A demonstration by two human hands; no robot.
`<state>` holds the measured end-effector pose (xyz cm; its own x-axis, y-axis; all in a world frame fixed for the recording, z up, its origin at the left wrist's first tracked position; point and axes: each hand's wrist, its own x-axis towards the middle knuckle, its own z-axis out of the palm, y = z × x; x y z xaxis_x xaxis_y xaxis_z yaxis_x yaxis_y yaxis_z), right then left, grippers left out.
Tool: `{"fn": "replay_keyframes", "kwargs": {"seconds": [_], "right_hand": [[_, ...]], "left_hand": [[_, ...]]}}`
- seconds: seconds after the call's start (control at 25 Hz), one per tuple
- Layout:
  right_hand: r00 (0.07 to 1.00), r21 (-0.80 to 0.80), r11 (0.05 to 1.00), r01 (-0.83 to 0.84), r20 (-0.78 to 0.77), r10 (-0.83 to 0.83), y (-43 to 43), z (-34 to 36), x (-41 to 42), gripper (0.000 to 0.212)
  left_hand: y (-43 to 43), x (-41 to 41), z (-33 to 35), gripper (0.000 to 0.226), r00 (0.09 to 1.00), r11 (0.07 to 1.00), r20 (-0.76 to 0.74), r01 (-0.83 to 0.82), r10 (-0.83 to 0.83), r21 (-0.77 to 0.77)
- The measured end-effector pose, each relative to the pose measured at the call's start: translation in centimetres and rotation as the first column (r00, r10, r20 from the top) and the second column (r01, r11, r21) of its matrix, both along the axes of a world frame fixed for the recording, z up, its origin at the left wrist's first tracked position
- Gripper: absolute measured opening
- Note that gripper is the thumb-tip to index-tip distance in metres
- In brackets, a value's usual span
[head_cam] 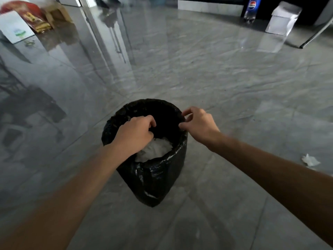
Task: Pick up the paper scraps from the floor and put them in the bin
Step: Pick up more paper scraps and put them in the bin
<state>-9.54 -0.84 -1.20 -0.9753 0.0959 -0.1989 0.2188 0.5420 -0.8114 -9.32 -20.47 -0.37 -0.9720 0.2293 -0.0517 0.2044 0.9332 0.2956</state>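
Grey glossy tiled floor (225,91) fills the view. Far beyond both hands: white box (283,18) and cola bottle (252,9) at the back, red packet (30,17) and white carton (15,27) off past the left hand.

Bin (149,170) with black liner stands on the floor, directly under both hands. White crumpled paper (155,147) sits inside it, just below and nearer the camera than the left hand's grip.

Left hand (135,134) is over the bin mouth, fingers curled inward in a loose fist; cannot tell whether anything is held, the palm side is hidden. Looks like a drop or a push-down of paper, judging by the position above the pile.

Right hand (197,126) is at the bin's right rim, thumb and forefinger pinched close at the liner edge; seems to be holding the liner, though actual contact is hard to confirm. No scrap visible in that grip.

One paper scrap (310,160) lies on the floor, well off to the right of the right hand and nearer the camera.

Progress: mostly done by the look of it. Paper already in the bin, at least one scrap left to collect. Floor behind the person is not visible, so more may remain.
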Motion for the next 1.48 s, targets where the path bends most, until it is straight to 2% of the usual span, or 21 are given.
{"fn": "replay_keyframes", "kwargs": {"seconds": [0.04, 0.08, 0.12, 0.2, 0.28, 0.44, 0.6, 0.72, 0.96, 1.12, 1.28, 1.48], "right_hand": [[1.0, 0.091, 0.996, 0.014, 0.026, -0.017, 0.4, -0.5, 0.3, 0.034], [0.995, 0.097, 0.995, 0.008, 0.097, -0.018, 0.5, -0.9, 0.7, 0.037], [0.986, 0.049, 0.999, -0.001, 0.169, -0.007, 0.3, -1.5, 0.9, 0.039], [0.972, -0.052, 0.999, 0.007, 0.233, 0.005, -0.3, -2.4, 0.9, 0.028], [0.976, -0.088, 0.996, 0.016, 0.22, 0.004, -0.2, -2.7, 0.9, 0.02], [0.986, -0.032, 0.997, 0.067, 0.156, -0.061, 4.3, -2.2, 1.4, 0.012], [0.959, -0.042, 0.976, 0.212, 0.203, -0.199, 12.8, -2.0, 5.0, 0.009], [0.924, -0.112, 0.935, 0.336, 0.233, -0.305, 17.8, -1.8, 8.6, 0.001], [0.91, -0.366, 0.871, 0.327, 0.369, -0.187, 22.1, -1.9, 14.3, 0.016], [0.915, -0.308, 0.883, 0.354, 0.311, -0.258, 27.4, -1.2, 17.3, 0.011], [0.878, -0.232, 0.872, 0.432, 0.33, -0.347, 34.1, -2.2, 23.3, 0.012], [0.816, -0.033, 0.872, 0.489, 0.371, -0.443, 39.6, -5.6, 31.9, 0.013]], "left_hand": [[0.4, 0.0, 0.2, 0.028, 1.0, 1.0, -0.009, 0.006, -0.006, 0.001], [0.6, 0.0, 0.3, 0.026, 1.0, 1.0, -0.013, 0.01, -0.01, 0.0], [0.8, 0.0, 0.3, 0.025, 1.0, 1.0, -0.012, 0.016, -0.016, -0.001], [1.2, 0.0, 0.3, 0.022, 1.0, 0.999, 0.003, 0.03, -0.03, -0.011], [1.8, 0.0, 0.2, 0.023, 0.999, 0.998, 0.027, 0.045, -0.044, -0.033], [4.5, -0.2, 0.3, 0.02, 0.991, 0.992, 0.041, 0.129, -0.128, -0.019], [9.9, 0.8, 0.6, 0.019, 0.965, 0.965, 0.021, 0.261, -0.261, 0.023], [15.1, 2.5, 1.0, 0.019, 0.93, 0.929, 0.013, 0.367, -0.368, 0.049], [24.2, 6.3, 1.4, 0.021, 0.838, 0.843, 0.096, 0.538, -0.537, 0.007], [28.8, 8.0, 1.8, 0.021, 0.781, 0.794, 0.17, 0.609, -0.6, 0.005], [37.4, 11.2, 2.4, 0.02, 0.664, 0.683, 0.219, 0.73, -0.715, 0.013], [44.9, 18.3, -2.3, 0.026, 0.427, 0.428, 0.321, 0.901, -0.845, -0.07]]}}
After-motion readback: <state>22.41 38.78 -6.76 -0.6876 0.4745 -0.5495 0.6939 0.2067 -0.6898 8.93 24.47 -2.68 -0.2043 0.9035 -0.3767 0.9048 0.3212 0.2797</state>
